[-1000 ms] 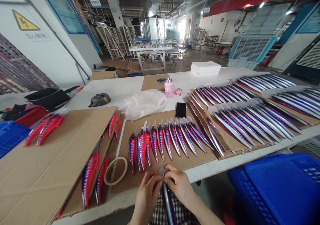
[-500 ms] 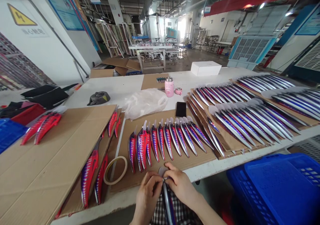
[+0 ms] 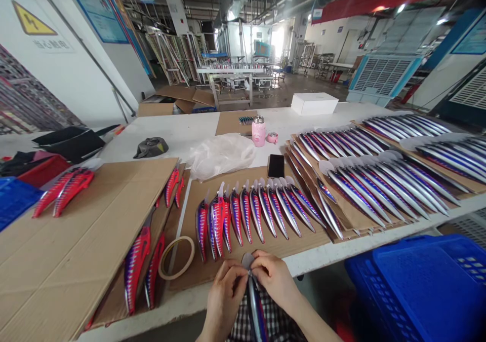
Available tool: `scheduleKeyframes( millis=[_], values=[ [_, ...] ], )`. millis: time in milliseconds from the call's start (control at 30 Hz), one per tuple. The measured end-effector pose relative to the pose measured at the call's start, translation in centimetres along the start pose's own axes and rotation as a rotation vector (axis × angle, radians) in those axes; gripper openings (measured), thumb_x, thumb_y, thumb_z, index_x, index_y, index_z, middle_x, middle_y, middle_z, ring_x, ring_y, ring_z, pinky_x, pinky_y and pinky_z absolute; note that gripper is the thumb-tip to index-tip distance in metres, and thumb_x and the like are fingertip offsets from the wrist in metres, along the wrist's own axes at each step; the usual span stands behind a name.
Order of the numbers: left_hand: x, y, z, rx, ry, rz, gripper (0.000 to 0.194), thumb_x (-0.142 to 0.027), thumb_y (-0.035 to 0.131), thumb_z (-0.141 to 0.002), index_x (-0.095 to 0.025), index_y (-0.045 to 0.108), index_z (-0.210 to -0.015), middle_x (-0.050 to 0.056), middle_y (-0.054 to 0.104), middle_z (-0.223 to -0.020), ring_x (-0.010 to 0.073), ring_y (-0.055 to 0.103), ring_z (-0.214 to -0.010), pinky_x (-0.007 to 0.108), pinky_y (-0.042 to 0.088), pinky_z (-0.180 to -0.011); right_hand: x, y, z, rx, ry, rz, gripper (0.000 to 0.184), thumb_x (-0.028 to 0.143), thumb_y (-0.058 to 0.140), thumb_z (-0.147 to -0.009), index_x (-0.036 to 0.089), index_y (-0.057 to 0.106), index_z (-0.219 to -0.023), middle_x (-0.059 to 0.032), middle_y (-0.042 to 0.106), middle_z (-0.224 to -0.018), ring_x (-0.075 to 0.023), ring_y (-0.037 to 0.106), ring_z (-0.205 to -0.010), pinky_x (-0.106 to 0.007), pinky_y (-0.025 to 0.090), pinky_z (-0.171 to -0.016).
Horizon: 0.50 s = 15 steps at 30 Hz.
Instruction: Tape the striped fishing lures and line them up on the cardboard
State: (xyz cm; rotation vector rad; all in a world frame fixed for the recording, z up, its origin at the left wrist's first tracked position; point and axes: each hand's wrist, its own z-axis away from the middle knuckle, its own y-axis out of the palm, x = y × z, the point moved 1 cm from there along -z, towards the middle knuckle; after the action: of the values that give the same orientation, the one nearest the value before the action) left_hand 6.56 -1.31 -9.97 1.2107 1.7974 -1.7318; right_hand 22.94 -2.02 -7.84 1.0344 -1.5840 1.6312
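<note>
Over my lap, at the table's front edge, both hands pinch the lip end of a fishing lure [image 3: 256, 309]. The lure is dark, silver and purple, with a clear rounded lip pointing away from me and its body hanging down toward me. My left hand [image 3: 227, 289] grips it from the left, fingers closed near the base of the lip. My right hand [image 3: 274, 276] is closed on the same spot from the right, thumb and forefinger at the lip. Just beyond, a row of red and purple striped lures [image 3: 246, 213] lies on cardboard [image 3: 304, 240].
A tape roll [image 3: 176, 257] lies left of the row. Cardboard sheets [image 3: 87, 220] with red lures are stacked at left. More silver lures [image 3: 374, 190] cover boards at right. A phone [image 3: 275, 166], plastic bag [image 3: 222, 154] and pink bottle [image 3: 258, 131] stand behind. Blue crates [image 3: 425, 276] are at lower right.
My right hand's fingers have shifted slightly at the lip, the forefinger now lower and more curled. The lure stays in both hands; the view has moved a little.
</note>
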Motion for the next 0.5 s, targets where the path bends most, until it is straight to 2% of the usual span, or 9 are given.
scheduleKeyframes(
  millis=[133,300,400,467,500],
  values=[
    [-0.1,-0.2,-0.1,-0.001,0.000,0.008,0.014,-0.021,0.055,-0.085,-0.021,0.064,-0.075,0.004,0.062,-0.085,0.0192,0.062,-0.080,0.028,0.051,-0.072,0.2,0.8,-0.3,-0.030,0.025,0.060,0.024,0.000,0.056,-0.074,0.020,0.064,-0.064,0.0037,0.063,-0.077,-0.0116,0.062,-0.070,-0.018,0.041,-0.065],
    [-0.4,-0.5,0.0,0.007,0.014,0.024,0.015,-0.020,0.055,-0.084,-0.022,0.066,-0.073,0.004,0.063,-0.085,0.0198,0.064,-0.082,0.029,0.052,-0.075,0.3,1.3,0.1,-0.091,0.062,0.123,0.024,0.002,0.052,-0.076,0.020,0.066,-0.068,-0.0010,0.068,-0.082,-0.0166,0.066,-0.076,-0.024,0.048,-0.073],
    [-0.3,-0.6,0.0,-0.001,0.029,0.027,0.015,-0.021,0.055,-0.085,-0.022,0.068,-0.078,0.004,0.064,-0.085,0.0197,0.064,-0.082,0.029,0.053,-0.075,-0.5,2.1,1.9,-0.150,0.016,0.140,0.028,0.005,0.049,-0.080,0.017,0.069,-0.096,-0.0106,0.068,-0.113,-0.0227,0.066,-0.103,-0.031,0.050,-0.089],
    [-0.1,-0.5,0.0,-0.016,0.044,0.026,0.016,-0.023,0.054,-0.086,-0.022,0.069,-0.079,0.004,0.065,-0.085,0.0196,0.065,-0.082,0.029,0.054,-0.074,-1.2,3.5,3.6,-0.201,-0.084,0.156,0.044,0.008,0.052,-0.080,0.013,0.059,-0.123,-0.0158,0.055,-0.134,-0.0258,0.055,-0.122,-0.035,0.047,-0.099],
    [0.0,-0.5,0.0,-0.026,0.055,0.025,0.018,-0.026,0.054,-0.087,-0.022,0.069,-0.078,0.005,0.065,-0.085,0.0196,0.066,-0.081,0.028,0.055,-0.073,-1.6,4.6,4.5,-0.206,-0.125,0.170,0.052,0.009,0.054,-0.079,0.013,0.052,-0.132,-0.0164,0.052,-0.138,-0.0266,0.051,-0.127,-0.036,0.046,-0.101]
  ],
)
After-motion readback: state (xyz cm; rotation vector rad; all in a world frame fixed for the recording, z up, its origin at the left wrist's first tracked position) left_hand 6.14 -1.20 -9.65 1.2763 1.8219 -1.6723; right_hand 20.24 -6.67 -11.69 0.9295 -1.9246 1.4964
